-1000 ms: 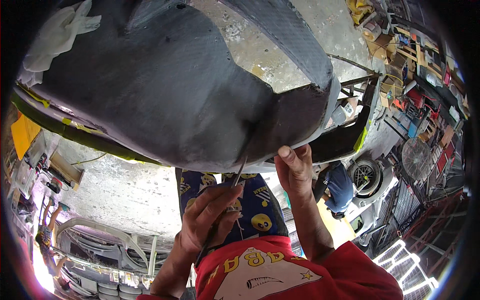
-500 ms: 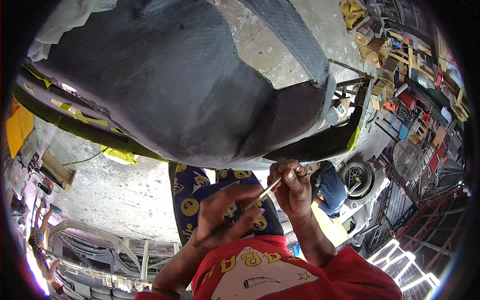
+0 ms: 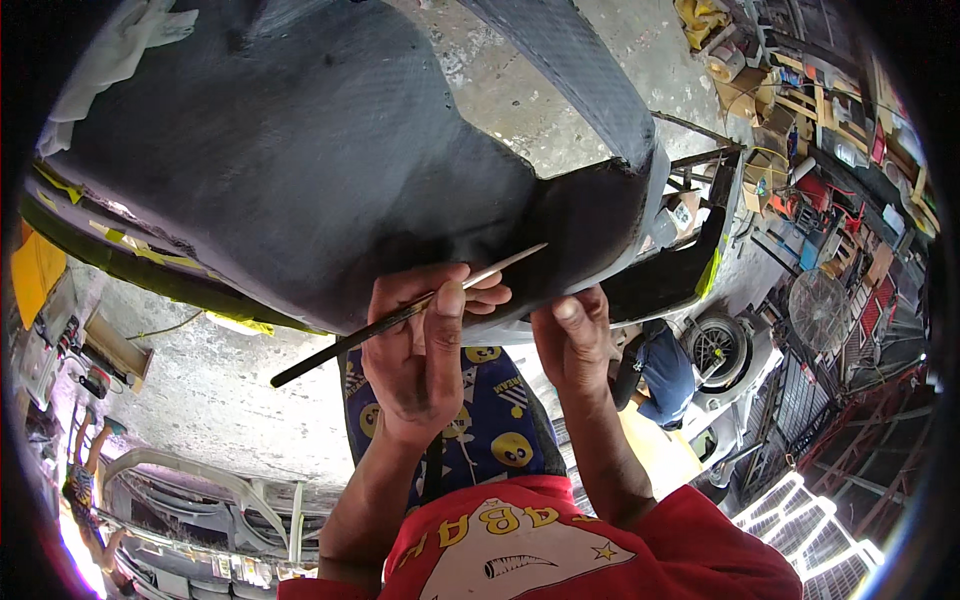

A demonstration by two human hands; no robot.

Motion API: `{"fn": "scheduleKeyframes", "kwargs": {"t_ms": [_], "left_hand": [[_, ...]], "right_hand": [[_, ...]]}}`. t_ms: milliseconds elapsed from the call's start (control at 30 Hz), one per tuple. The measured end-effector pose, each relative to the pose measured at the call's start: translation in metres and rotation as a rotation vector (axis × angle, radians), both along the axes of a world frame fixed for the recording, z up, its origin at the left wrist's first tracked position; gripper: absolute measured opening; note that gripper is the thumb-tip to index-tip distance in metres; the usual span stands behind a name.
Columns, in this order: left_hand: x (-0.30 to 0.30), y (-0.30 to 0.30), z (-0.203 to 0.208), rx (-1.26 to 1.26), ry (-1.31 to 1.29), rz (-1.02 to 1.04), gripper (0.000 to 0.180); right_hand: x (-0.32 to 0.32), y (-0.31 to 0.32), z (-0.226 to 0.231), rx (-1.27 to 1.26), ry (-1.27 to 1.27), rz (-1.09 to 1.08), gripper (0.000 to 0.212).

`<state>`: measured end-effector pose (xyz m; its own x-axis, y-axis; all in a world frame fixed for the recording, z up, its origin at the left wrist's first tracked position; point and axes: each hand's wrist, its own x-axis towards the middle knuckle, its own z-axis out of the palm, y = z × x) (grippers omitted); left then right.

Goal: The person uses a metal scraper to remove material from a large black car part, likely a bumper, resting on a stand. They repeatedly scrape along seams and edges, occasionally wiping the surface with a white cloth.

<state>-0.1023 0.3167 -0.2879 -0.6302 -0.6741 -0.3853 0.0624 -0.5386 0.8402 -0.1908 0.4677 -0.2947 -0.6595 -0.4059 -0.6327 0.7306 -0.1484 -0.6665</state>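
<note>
My left hand (image 3: 415,350) pinches a slim stick (image 3: 325,357), dark at its lower left end and pale and tapered at the other. It lies slantwise across my fingers, its pale tip in front of the grey-black moulded panel (image 3: 330,160). My right hand (image 3: 575,335) is closed at the panel's near edge, thumb folded over curled fingers; whether it grips the edge or something small is hidden. The panel spreads across the upper middle, with a rough cut-out beyond my hands.
Yellow tape (image 3: 130,240) clings to a dark curved strip at left. On the right, a person in a dark shirt (image 3: 665,375) is low down near a wheel (image 3: 713,347). A fan (image 3: 820,312) and piled boxes and wood stand farther right. White cloth (image 3: 110,60) drapes the panel's far left.
My left hand has moved up toward the panel and turned, bringing the stick's dark end into view. My right hand has lowered slightly and come apart from the stick.
</note>
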Motion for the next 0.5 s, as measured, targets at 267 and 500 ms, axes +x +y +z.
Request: {"fn": "scheduleKeyframes", "kwargs": {"t_ms": [267, 500], "left_hand": [[0.018, -0.02, 0.02, -0.209, -0.045, -0.259, 0.026], [0.063, -0.012, 0.053, -0.252, 0.072, -0.685, 0.042]], "right_hand": [[0.015, -0.017, 0.012, 0.249, 0.132, -0.139, 0.038], [0.04, 0.021, 0.064, 0.076, -0.208, 0.025, 0.032]]}}
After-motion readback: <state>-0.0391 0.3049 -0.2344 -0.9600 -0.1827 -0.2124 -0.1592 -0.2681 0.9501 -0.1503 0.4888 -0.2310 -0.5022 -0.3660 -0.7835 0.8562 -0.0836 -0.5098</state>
